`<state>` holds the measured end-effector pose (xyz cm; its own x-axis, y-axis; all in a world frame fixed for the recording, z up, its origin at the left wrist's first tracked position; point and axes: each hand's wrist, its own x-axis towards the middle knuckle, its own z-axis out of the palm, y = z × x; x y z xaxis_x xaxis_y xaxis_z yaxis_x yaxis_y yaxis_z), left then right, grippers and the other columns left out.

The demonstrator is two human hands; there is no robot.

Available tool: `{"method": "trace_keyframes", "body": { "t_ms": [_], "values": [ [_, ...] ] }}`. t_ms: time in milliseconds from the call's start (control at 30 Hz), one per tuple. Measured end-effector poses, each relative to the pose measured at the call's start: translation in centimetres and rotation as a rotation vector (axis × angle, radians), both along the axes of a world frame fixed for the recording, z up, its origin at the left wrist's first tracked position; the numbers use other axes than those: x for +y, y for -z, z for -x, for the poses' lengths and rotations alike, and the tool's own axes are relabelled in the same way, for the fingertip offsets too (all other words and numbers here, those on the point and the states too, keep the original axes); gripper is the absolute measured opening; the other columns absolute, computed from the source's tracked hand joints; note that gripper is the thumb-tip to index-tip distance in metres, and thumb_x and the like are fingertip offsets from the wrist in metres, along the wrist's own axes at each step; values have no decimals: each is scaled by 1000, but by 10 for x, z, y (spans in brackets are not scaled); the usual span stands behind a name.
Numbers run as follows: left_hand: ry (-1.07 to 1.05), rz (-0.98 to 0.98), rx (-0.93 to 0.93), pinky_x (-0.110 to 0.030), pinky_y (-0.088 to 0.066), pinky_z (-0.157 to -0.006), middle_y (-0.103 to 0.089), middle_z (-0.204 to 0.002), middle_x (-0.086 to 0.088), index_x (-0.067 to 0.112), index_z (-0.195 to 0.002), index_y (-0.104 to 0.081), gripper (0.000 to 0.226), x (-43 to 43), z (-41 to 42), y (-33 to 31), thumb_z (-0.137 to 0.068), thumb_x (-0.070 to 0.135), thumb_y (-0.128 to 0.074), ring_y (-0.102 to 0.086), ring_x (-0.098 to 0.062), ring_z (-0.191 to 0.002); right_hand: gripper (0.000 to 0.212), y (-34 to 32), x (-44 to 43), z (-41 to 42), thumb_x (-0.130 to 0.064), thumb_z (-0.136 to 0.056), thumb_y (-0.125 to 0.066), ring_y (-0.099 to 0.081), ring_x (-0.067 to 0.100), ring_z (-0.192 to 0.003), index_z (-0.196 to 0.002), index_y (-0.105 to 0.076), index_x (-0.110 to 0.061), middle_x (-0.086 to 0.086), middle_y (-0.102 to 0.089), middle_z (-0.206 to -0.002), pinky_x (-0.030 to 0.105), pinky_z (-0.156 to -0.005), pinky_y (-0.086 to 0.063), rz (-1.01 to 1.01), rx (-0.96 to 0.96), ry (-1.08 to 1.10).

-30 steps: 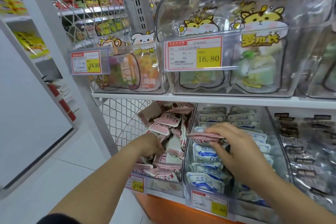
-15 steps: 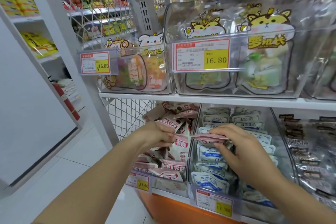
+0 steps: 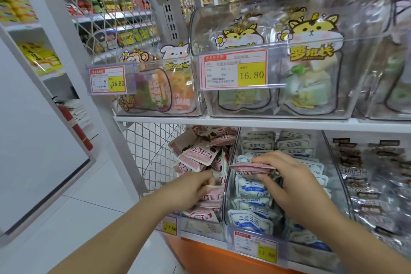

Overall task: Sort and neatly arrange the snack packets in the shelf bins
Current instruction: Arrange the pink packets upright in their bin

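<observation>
Your right hand is at 5 o'clock from the view's centre, above the middle clear plastic bin of the lower shelf. Thumb and fingers pinch a flat stack of pink foil packets. The stack lies level and projects toward 9 o'clock from the hand. It is held above the blue-and-white snack packets, which stand in rows in that bin.

Your left hand is at 7 o'clock from centre, inside the left clear plastic bin. Its fingers are curled and grip one pink packet on top of the loose heap of pink snack packets. The exact finger contact is blurred. The heap lies unordered, and its packets tilt in several directions.

At 3 o'clock from the right hand, a third clear bin holds dark brown and silver packets. The white shelf board runs at 12 o'clock above both hands. It carries lidded clear bins with yellow cartoon-animal stickers and a red-and-yellow price label that reads 16.80. A red fire extinguisher stands at 9 o'clock.
</observation>
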<state>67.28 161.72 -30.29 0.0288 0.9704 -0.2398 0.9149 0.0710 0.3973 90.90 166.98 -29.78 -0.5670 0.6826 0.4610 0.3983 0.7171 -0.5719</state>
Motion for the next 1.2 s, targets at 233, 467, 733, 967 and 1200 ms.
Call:
{"method": "trace_keyframes", "body": {
  "t_ms": [233,467,733,967,1200],
  "values": [
    [53,37,148,-30,-49,-71,-66,-103,2,30,-123,-59,43,-7,0,6,-94,3,-41,-56,-15,-78,34,-2,-7,6,-14,-82,-69,-48,-18,-104,-112,-63,-28,-34,-50,-111,2,-92,-35,-169,141,-50],
    [71,-187,179,-27,-43,-91,-56,-130,5,35,-131,-55,41,-21,8,25,-97,14,-43,-56,-18,-113,27,-22,-15,54,-21,-82,-68,-54,-5,-100,-109,-68,-20,-21,-58,-104,9,-93,-39,-223,128,-104],
    [71,-350,131,-29,-26,-105,-58,-126,21,43,-128,-53,35,-38,22,24,-98,29,-43,-51,-4,-115,34,-23,12,106,-28,-85,-64,-61,14,-97,-118,-59,-26,-7,-66,-104,23,-76,-44,3,-437,9],
    [41,-436,-32,-22,-35,-97,-65,-113,18,35,-117,-65,30,-48,46,21,-97,23,-45,-56,-3,-101,7,-31,15,145,-11,-87,-51,-51,25,-74,-86,-56,-15,1,-49,-73,30,-55,-37,-127,-1059,-118],
    [-218,-552,-230,-17,-45,-88,-66,-111,12,26,-116,-67,29,-59,83,21,-96,14,-49,-59,-3,-100,20,-15,22,158,-3,-82,-47,-37,20,-52,-65,-45,-11,4,-41,-61,28,-46,-28,-104,-1355,-202]
  ]
}}
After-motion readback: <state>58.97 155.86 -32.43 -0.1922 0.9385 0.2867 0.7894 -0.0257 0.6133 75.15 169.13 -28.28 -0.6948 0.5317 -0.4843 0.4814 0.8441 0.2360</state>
